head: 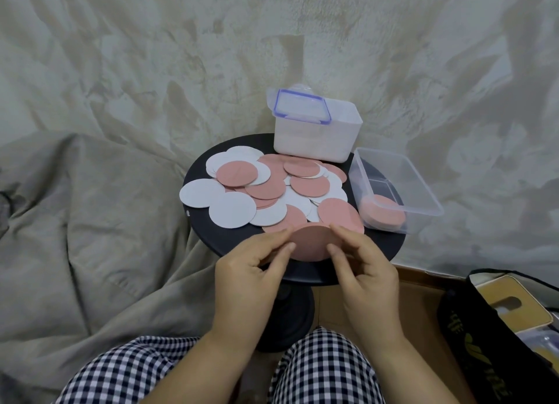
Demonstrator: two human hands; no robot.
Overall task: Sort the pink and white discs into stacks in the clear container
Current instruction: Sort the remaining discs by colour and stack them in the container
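Our left grip [251,264] and right grip [366,267] pinch opposite edges of a pink disc [311,240] above the surface [382,246]. The clear container [422,188], holding a pink stack [383,213], lies forward-right, nearer our right grip

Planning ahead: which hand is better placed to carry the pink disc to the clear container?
Likely the right hand: the clear container with its pink stack sits on that side; the left hand, also pinching the pink disc, would cross over.

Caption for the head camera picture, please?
Left hand and right hand pinch a round pink disc over a round black table.
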